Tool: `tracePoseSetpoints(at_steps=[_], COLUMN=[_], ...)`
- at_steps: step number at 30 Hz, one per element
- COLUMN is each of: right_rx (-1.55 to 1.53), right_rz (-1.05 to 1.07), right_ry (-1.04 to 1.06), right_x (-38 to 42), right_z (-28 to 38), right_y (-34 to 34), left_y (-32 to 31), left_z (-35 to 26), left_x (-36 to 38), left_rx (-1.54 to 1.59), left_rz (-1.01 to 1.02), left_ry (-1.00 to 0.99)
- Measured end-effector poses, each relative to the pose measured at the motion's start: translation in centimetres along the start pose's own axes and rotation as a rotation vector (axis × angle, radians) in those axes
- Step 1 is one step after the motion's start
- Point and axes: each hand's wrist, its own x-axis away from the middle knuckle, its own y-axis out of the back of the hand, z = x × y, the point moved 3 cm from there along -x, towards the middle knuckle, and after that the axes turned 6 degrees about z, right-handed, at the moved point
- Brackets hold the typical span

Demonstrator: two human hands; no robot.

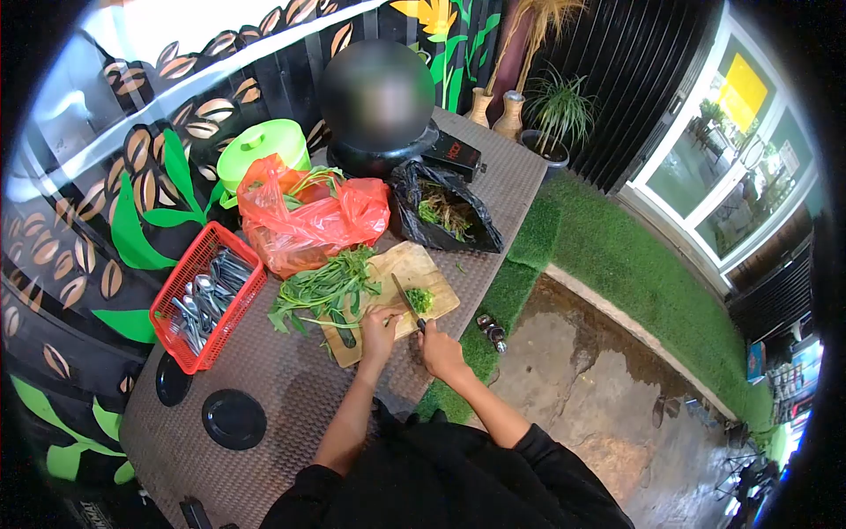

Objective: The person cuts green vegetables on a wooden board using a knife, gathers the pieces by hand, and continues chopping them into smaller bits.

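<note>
R hand point(441, 350) closed round the handle of the knife point(406, 298), blade pointing to 11 o'clock over the cutting board point(410, 261), w/ chopped greens point(422, 301) just beside it at approx 3 o'clock of board ctr. L hand point(380, 330) at 6–7 o'clock, fingers bent nr the blade, can't tell if gripping any stems. Uncut leafy greens point(324, 286) at 9–10 o'clock, partly on board; red plastic bag point(313, 220) at 11, black plastic bag point(485, 231) at 1, cutlery basket point(250, 284) at 9.
</note>
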Motion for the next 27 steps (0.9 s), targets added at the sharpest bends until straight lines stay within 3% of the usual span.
tracePoseSetpoints(at_steps=[4,10,13,18,22,27], right_rx=[0.007,-0.033,-0.019,-0.079,-0.083,0.068], right_rz=[0.021,-0.042,-0.036,-0.033,-0.037,-0.076], right_ry=[0.008,-0.039,0.021,-0.083,-0.051,-0.06], right_x=[1.0,-2.0,-3.3,-0.3,-2.7,0.0], right_z=[0.5,0.9,0.6,1.1,0.9,1.1], right_y=[-0.1,-3.1,-2.3,-3.1,-3.1,-3.3], left_y=[-0.2,-0.3,-0.3,-0.3,-0.3,-0.1], left_z=[0.4,0.5,0.3,0.6,0.3,0.0], left_x=[0.0,-0.2,0.0,0.0,0.2,0.3], left_rx=[0.054,0.033,0.015,0.031,0.032,-0.034], left_rz=[-0.021,-0.036,-0.041,-0.042,-0.021,-0.041], left_ry=[0.064,-0.023,0.002,0.01,0.027,-0.013])
